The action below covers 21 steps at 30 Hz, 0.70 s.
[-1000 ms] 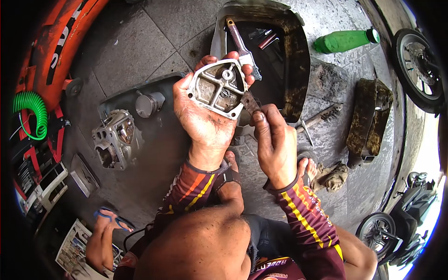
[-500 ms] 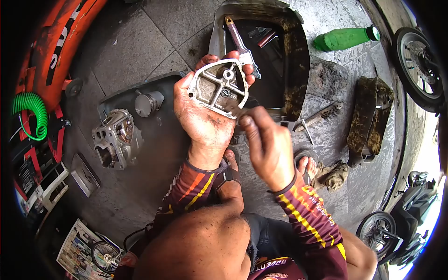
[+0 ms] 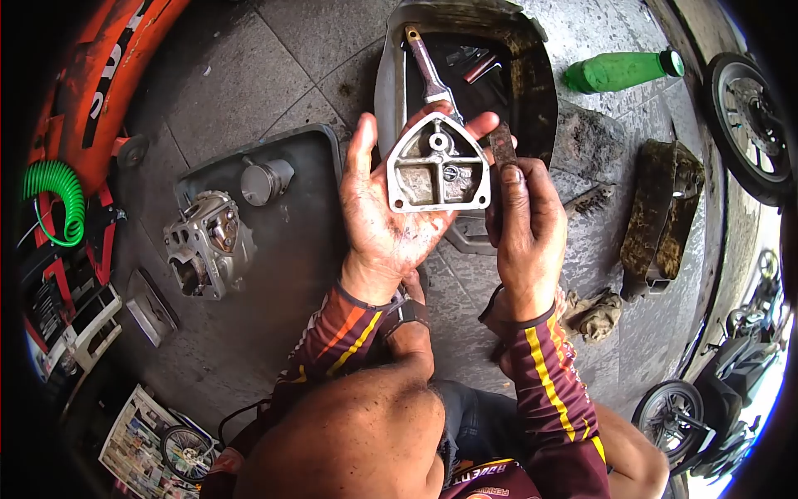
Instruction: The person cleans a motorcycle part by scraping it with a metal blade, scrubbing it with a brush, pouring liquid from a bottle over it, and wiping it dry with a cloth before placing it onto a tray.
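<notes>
A roughly triangular metal engine cover (image 3: 440,193), ribbed on its upturned face and with a bolt hole at each lower corner, rests on the palm of my left hand (image 3: 374,216). The thumb stands away from it; the other fingers are partly hidden behind it. Closed around a short, flat, rusty scraper blade (image 3: 504,143) is my right hand (image 3: 529,224), just right of the cover. Blade and cover look slightly apart. Dark grime covers the fingers of both hands.
Beyond the hands, a dirty basin (image 3: 544,91) holds a brush (image 3: 428,66). At left, a tray (image 3: 320,137) carries a piston (image 3: 264,183), beside an engine cylinder head (image 3: 212,241). At right are a green bottle (image 3: 619,72), an oily metal box (image 3: 661,216) and a rag (image 3: 594,316).
The cover has turned upright and shifted right, and my left thumb has spread away from it. My right hand has moved right, off the cover's lower edge, with the blade now pointing up.
</notes>
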{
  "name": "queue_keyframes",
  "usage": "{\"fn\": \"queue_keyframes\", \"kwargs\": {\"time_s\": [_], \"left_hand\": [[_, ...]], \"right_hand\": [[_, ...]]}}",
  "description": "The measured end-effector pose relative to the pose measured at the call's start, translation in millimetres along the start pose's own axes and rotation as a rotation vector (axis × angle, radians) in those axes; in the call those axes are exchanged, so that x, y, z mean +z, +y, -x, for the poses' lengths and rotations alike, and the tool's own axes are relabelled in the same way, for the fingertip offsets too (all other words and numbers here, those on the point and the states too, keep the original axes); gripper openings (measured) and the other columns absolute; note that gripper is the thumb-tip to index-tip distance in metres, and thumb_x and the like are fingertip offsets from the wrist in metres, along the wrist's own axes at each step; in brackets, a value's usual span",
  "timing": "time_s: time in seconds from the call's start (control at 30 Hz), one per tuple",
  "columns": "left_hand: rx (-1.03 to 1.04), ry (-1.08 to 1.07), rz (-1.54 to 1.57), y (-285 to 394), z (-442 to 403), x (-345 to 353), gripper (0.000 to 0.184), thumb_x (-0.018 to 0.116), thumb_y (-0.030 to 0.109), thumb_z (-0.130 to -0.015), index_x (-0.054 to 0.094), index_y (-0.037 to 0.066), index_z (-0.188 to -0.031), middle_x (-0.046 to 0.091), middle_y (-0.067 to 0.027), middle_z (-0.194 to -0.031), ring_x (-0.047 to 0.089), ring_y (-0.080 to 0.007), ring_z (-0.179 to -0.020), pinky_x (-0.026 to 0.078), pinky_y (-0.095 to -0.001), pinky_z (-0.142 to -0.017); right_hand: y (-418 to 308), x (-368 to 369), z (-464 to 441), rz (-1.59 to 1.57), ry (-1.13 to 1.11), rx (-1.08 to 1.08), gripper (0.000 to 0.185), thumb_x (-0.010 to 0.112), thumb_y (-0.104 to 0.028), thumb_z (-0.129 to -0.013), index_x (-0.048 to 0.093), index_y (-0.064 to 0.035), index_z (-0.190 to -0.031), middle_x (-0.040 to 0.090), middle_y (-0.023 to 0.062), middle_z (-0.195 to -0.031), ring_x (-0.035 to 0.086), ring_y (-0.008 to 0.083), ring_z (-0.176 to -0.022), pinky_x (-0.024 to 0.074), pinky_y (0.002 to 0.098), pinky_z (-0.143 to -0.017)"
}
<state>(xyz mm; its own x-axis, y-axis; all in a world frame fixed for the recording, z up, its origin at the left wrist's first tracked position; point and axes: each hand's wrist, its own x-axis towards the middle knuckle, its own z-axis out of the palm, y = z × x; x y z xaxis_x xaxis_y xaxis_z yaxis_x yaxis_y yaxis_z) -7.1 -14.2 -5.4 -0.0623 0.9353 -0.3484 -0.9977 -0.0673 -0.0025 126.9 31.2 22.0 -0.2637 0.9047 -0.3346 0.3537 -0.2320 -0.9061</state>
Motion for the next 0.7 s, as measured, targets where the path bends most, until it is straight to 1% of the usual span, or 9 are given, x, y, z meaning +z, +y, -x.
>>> {"fn": "queue_keyframes", "kwargs": {"time_s": [0.07,0.1,0.13,0.23,0.33,0.4,0.53,0.6,0.7], "left_hand": [[0.109,-0.025,0.086,-1,-1,-8,0.068,0.038,0.06,-0.099,0.047,0.006,-0.138,0.048,-0.0273,-0.14,0.035,-0.0527,-0.136,0.036,-0.0609,-0.11],[0.184,-0.068,0.032,0,-3,-8,0.067,0.036,0.06,-0.1,0.05,0.005,-0.135,0.057,-0.0239,-0.131,0.041,-0.0524,-0.131,0.037,-0.0622,-0.109],[0.267,-0.003,-0.012,-3,-4,-3,0.061,0.038,0.057,-0.101,0.052,0.006,-0.13,0.057,-0.0239,-0.13,0.046,-0.0519,-0.127,0.039,-0.0625,-0.108],[0.36,-0.077,-0.117,-4,-6,-4,0.057,0.04,0.058,-0.1,0.054,0.009,-0.126,0.057,-0.0235,-0.128,0.051,-0.0508,-0.122,0.041,-0.0622,-0.106],[0.378,-0.153,-0.076,-2,-7,-10,0.059,0.041,0.06,-0.099,0.054,0.009,-0.126,0.059,-0.0226,-0.126,0.054,-0.0495,-0.119,0.042,-0.0617,-0.105],[0.427,-0.126,-0.15,-2,-5,-7,0.061,0.04,0.062,-0.097,0.054,0.01,-0.125,0.061,-0.0205,-0.123,0.057,-0.0478,-0.115,0.044,-0.0612,-0.102],[0.425,-0.116,-0.146,0,-3,-7,0.062,0.041,0.063,-0.097,0.055,0.011,-0.125,0.061,-0.0198,-0.121,0.056,-0.0481,-0.115,0.044,-0.0611,-0.103],[0.421,-0.122,-0.134,-1,-5,-7,0.062,0.041,0.064,-0.097,0.055,0.011,-0.126,0.062,-0.0197,-0.122,0.056,-0.0485,-0.115,0.044,-0.0613,-0.103],[0.422,-0.131,-0.107,0,-4,-7,0.064,0.042,0.065,-0.096,0.055,0.011,-0.127,0.061,-0.0194,-0.124,0.056,-0.05,-0.116,0.042,-0.0626,-0.104]], "right_hand": [[3,-3,4,0.138,0.002,-0.139,0.014,0.052,-0.012,-0.101,0.059,-0.002,-0.095,0.058,0.0109,-0.064,0.057,0.0211,-0.051,0.0431,0.0324,-0.051],[0,-2,8,0.155,-0.004,-0.148,0.012,0.053,-0.011,-0.1,0.059,-0.0022,-0.095,0.058,0.0132,-0.066,0.06,0.0274,-0.053,0.0446,0.035,-0.052],[-4,-1,14,0.197,-0.021,-0.11,0.011,0.054,-0.011,-0.099,0.059,-0.0025,-0.094,0.06,0.0142,-0.066,0.062,0.0296,-0.054,0.0449,0.0364,-0.052],[-7,3,13,0.279,-0.056,-0.146,0.01,0.055,-0.011,-0.099,0.058,-0.0029,-0.093,0.061,0.018,-0.067,0.063,0.0377,-0.058,0.0441,0.0409,-0.051],[-7,6,12,0.301,-0.028,-0.203,0.011,0.055,-0.011,-0.098,0.058,-0.0028,-0.092,0.061,0.0182,-0.066,0.063,0.0383,-0.058,0.0435,0.0416,-0.05],[-9,5,16,0.325,-0.081,-0.112,0.011,0.055,-0.011,-0.098,0.058,-0.0019,-0.092,0.061,0.0182,-0.067,0.063,0.0379,-0.058,0.0443,0.0414,-0.05],[-5,4,11,0.242,-0.081,-0.144,0.011,0.055,-0.011,-0.098,0.058,-0.0023,-0.092,0.059,0.0215,-0.068,0.062,0.0407,-0.062,0.0462,0.0415,-0.053],[-6,6,12,0.231,-0.081,-0.11,0.011,0.055,-0.012,-0.098,0.058,-0.0027,-0.092,0.059,0.0214,-0.069,0.063,0.0399,-0.062,0.0463,0.0412,-0.054],[-3,10,18,0.259,-0.091,-0.235,0.012,0.056,-0.012,-0.098,0.058,-0.002,-0.091,0.061,0.0181,-0.068,0.065,0.0354,-0.06,0.0462,0.0396,-0.053]]}}
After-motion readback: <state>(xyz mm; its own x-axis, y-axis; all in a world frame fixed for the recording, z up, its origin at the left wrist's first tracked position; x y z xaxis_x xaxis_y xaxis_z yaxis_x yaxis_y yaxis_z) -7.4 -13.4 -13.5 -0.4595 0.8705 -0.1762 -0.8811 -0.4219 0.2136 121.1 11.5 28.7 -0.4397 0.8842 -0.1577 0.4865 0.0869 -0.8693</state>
